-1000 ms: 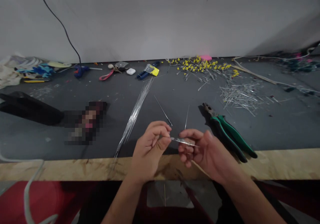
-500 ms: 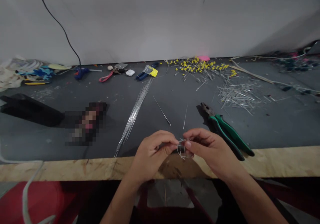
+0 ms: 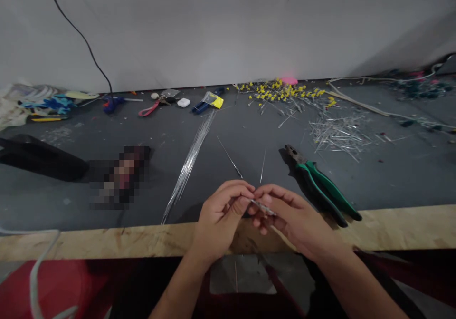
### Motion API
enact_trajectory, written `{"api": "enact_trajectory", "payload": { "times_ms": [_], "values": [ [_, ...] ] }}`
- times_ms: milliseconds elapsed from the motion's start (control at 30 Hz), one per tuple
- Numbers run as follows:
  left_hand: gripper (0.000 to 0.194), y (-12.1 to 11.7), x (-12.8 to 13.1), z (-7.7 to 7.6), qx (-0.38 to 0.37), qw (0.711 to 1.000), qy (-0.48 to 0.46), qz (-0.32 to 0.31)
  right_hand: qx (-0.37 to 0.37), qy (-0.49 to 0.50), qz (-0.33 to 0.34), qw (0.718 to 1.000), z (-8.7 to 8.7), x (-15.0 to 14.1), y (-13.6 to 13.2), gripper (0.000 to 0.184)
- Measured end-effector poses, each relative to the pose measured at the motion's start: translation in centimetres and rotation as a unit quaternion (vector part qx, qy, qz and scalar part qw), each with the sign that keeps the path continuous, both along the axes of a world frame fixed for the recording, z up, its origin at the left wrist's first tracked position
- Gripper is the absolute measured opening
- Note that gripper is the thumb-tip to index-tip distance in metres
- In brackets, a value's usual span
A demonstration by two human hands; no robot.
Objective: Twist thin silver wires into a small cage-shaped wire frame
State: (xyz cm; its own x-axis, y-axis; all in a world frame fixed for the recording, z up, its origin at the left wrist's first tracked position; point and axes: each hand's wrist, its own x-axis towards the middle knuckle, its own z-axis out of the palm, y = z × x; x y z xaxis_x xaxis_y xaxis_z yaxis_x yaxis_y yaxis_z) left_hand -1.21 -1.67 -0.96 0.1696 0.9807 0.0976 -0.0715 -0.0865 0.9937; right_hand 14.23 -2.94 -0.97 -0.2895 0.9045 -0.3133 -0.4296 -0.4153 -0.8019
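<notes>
My left hand [image 3: 221, 214] and my right hand [image 3: 288, 217] meet over the table's front edge, fingertips touching. Both pinch a short bunch of thin silver wire pieces [image 3: 262, 207] between thumb and fingers. The wire lies slanted across my right fingers. Green-handled pliers [image 3: 320, 186] lie on the grey table top just right of my right hand. A long bundle of straight silver wires [image 3: 190, 162] stretches away to the left of my left hand. Two single wires [image 3: 230, 156] lie just beyond my fingers.
The grey table [image 3: 392, 176] has a wooden front edge [image 3: 107, 243]. A heap of cut wire bits [image 3: 338, 133] and yellow-tipped pieces [image 3: 285, 93] lie at the back right. Keys, an earbud case [image 3: 184, 102], a glue gun [image 3: 110, 102] with its black cable and a black case [image 3: 39, 159] sit left.
My hands have drawn closer until the fingertips touch. The wire bunch, held stretched between them a second ago, was turned and is now pinched short between both hands.
</notes>
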Motion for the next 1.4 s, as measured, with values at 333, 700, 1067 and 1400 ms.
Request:
{"api": "enact_trajectory", "payload": {
  "times_ms": [333, 700, 1067, 1400],
  "values": [
    [0.009, 0.1, 2.1, -1.2, -0.162, 0.956, -0.19, 0.151, 0.067, -0.144, -0.103, 0.982, -0.8, -0.7, 0.3, 0.017],
    [0.005, 0.3, 2.6, -0.3, -0.2, 0.923, -0.302, 0.131, 0.051, -0.12, -0.172, 0.976, -0.7, -1.8, 1.1, 0.01],
    [0.009, 0.5, 2.9, -0.2, -0.19, 0.917, -0.326, 0.13, 0.059, -0.137, -0.2, 0.968, -1.1, -2.0, 1.2, 0.008],
    [0.008, 0.5, 2.7, -0.5, -0.201, 0.912, -0.328, 0.139, 0.064, -0.131, -0.203, 0.968, -1.1, -2.3, 1.1, 0.005]
  ]
}}
